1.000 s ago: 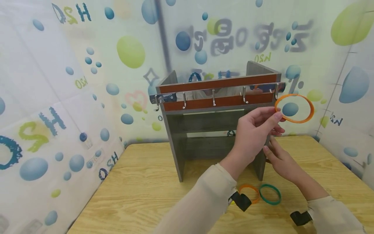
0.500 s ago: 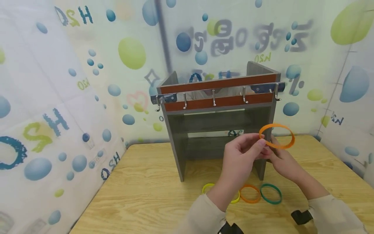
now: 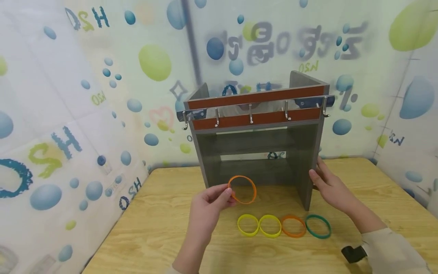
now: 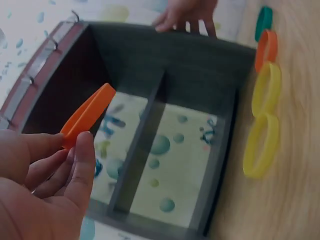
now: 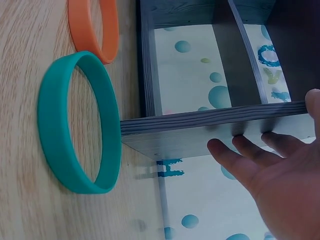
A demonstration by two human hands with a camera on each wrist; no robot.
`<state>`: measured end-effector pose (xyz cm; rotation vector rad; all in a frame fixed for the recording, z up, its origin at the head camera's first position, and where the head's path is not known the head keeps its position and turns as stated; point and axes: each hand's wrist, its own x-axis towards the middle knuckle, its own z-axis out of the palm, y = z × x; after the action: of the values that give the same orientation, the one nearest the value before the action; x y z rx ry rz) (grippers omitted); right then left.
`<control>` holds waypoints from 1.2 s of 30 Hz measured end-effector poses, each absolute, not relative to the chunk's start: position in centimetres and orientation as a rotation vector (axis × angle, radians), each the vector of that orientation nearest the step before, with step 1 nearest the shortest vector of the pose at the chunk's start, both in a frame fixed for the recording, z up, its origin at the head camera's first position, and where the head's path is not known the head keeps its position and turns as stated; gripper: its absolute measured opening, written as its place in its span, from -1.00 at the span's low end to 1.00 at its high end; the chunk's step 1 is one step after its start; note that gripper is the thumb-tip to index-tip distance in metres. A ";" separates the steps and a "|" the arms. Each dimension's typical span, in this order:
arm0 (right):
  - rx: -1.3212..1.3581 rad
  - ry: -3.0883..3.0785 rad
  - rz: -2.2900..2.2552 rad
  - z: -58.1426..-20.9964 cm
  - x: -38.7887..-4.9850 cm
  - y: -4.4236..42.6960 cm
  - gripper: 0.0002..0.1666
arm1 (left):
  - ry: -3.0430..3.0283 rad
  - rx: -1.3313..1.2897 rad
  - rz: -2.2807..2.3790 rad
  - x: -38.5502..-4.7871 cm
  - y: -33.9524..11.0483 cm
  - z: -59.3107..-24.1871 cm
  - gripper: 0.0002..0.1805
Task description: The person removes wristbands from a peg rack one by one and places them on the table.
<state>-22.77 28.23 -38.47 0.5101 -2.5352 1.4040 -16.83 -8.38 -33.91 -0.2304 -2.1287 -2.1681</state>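
Note:
My left hand [image 3: 205, 213] pinches an orange wristband [image 3: 254, 192] between thumb and fingers, in front of the lower part of a grey wooden shelf unit [image 3: 202, 160]. The left wrist view shows this band tilted above the unit's open compartments. My right hand [image 3: 337, 190] touches the unit's right side; in the right wrist view its fingers lie fairly straight along the outer face, the thumb by the front edge. A metal hook rail [image 3: 267, 110] with several hooks crosses the unit's top front. No band hangs on these hooks.
Before the unit, a row of wristbands lies on the wooden table [image 3: 154, 220]: two yellow, the left one [image 3: 239, 228] and the right one [image 3: 261, 230], one orange [image 3: 283, 228] and one green [image 3: 308, 230]. A patterned curtain [image 3: 113, 95] surrounds the table.
My left hand has carried the orange wristband from near the rightmost hook down and leftward. Both yellow bands have come into full view. My right hand stays at the unit's side.

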 end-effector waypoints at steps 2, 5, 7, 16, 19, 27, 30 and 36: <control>0.502 -2.540 1.402 -38.4 -22.7 28.4 -0.16 | -2.155 -0.190 -2.133 -17.1 -9.7 -34.6 -0.69; 0.506 -2.539 1.412 -38.4 -22.7 28.6 -0.16 | -2.181 -0.103 -2.115 -17.4 -11.5 -35.7 -0.72; 0.515 -2.533 1.416 -38.4 -22.7 28.7 -0.16 | -2.191 -0.047 -2.125 -17.5 -12.6 -36.5 -0.73; 0.519 -2.528 1.422 -38.4 -22.9 28.5 -0.16 | -2.269 0.057 -2.216 -18.3 -15.0 -39.2 -0.68; 0.519 -2.527 1.421 -38.5 -22.9 28.5 -0.15 | -2.309 0.022 -2.227 -18.9 -15.0 -39.8 -0.66; 0.519 -2.527 1.422 -38.7 -22.9 28.4 -0.16 | -2.477 0.013 -2.152 -19.5 -15.3 -40.9 -0.66; 0.511 -2.530 1.420 -38.6 -22.9 28.3 -0.16 | -2.496 0.029 -2.149 -19.5 -15.5 -41.1 -0.66; 0.511 -2.534 1.426 -38.5 -22.8 28.2 -0.17 | -2.504 0.037 -2.196 -19.4 -15.7 -41.7 -0.68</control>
<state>-22.80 28.18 -38.53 0.5110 -2.5338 1.4262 -19.38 -15.67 -41.65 0.0371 -2.5044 -2.1959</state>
